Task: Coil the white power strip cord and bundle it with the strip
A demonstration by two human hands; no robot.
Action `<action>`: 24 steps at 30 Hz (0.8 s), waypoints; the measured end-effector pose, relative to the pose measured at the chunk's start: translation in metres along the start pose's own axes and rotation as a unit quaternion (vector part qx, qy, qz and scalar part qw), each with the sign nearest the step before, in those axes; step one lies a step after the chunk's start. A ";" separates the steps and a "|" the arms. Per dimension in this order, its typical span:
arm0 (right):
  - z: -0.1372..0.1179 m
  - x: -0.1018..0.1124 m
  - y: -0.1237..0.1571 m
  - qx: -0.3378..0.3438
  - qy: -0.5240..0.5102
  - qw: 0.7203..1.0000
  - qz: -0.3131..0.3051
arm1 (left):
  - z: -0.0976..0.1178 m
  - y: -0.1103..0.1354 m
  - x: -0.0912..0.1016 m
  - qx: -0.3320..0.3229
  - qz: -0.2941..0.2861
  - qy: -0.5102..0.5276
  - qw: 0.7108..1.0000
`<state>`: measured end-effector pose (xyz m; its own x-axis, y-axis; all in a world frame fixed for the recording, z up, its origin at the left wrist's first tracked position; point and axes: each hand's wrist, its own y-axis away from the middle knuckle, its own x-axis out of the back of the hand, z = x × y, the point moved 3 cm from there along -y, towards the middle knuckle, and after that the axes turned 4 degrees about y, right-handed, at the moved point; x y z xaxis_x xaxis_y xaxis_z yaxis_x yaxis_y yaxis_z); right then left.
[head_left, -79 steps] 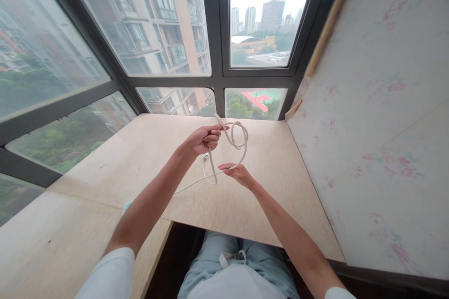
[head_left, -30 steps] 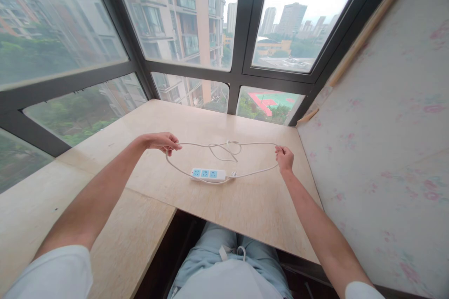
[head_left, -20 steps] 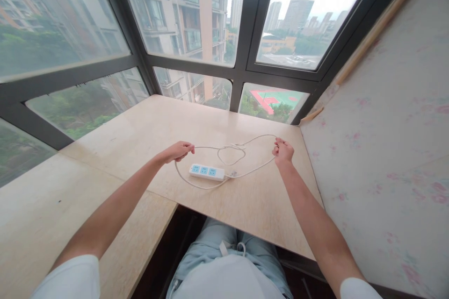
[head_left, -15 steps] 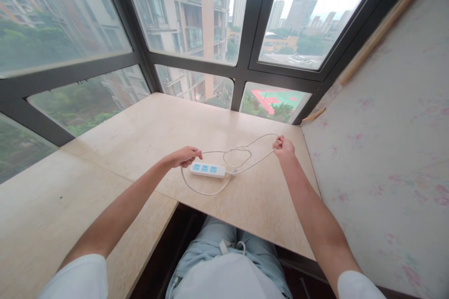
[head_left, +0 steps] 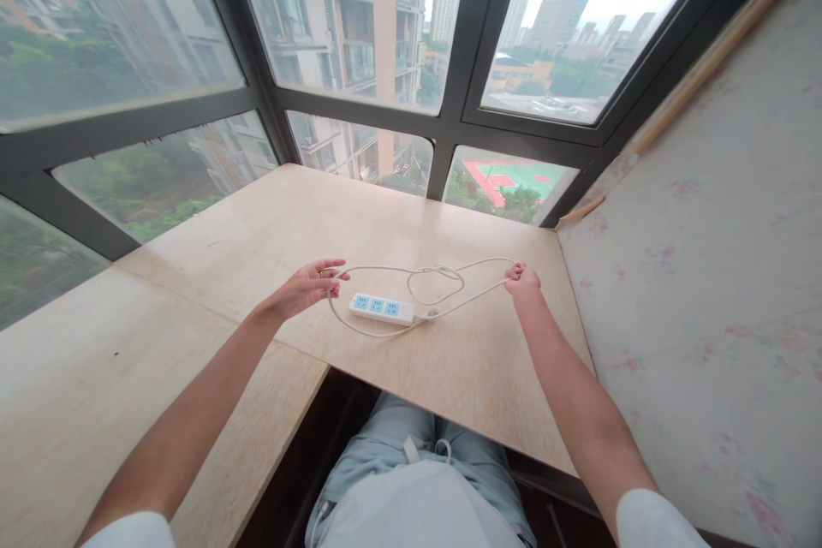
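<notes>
A white power strip [head_left: 382,309] with light-blue socket faces lies on the pale desk, its white power cord [head_left: 377,269] looped around it and off to the right. At the loop's left end is my left hand [head_left: 306,286], its fingers stretched and spread, with the cord passing at the fingertips. Whether the thumb bears on the cord I cannot tell. My right hand [head_left: 524,277] is closed on the cord near the desk's right side, and the cord bends back at the fist. By the strip's right end a plug [head_left: 432,313] shows, partly behind the cord.
The pale marbled desk [head_left: 211,274] meets dark-framed windows [head_left: 360,116] at the back and left. A floral-papered wall [head_left: 699,291] bounds it on the right. My legs [head_left: 411,428] are under the front edge, beside a dark gap.
My left hand has gone from a pinch on the cord to spread fingers and has shifted left. The right hand stays closed on the cord. The view has shifted slightly.
</notes>
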<state>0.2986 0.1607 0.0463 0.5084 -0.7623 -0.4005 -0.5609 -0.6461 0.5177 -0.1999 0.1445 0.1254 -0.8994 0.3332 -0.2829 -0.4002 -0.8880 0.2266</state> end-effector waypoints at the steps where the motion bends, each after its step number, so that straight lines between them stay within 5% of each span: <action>1: 0.003 0.001 0.000 -0.006 0.005 1.000 0.005 | -0.011 -0.003 0.004 -0.014 0.035 -0.019 0.999; 7: 0.023 0.005 0.011 -0.042 0.055 0.998 -0.011 | -0.068 -0.031 0.019 -0.049 0.219 -0.113 0.968; 15: 0.069 0.043 0.074 -0.122 0.182 0.967 -0.130 | -0.088 -0.042 0.018 -0.055 0.328 -0.285 0.899; 18: 0.089 0.053 0.100 -0.141 0.220 0.940 -0.218 | -0.091 -0.023 -0.014 -0.162 0.280 -0.445 0.835; 20: 0.097 0.052 0.111 -0.134 0.231 0.925 -0.270 | -0.101 -0.009 -0.049 -0.209 0.178 -0.540 0.795; 22: 0.101 0.046 0.116 -0.120 0.221 0.926 -0.282 | -0.120 0.001 -0.085 -0.188 0.038 -0.596 0.779; 24: 0.102 0.037 0.119 -0.108 0.197 0.936 -0.273 | -0.138 0.006 -0.114 -0.152 -0.034 -0.629 0.762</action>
<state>0.1843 0.0515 0.0159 0.9057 -0.2210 -0.3617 -0.0249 -0.8795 0.4752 -0.0755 0.0572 0.0308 -0.4118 0.2516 0.8759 -0.5660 -0.8239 -0.0294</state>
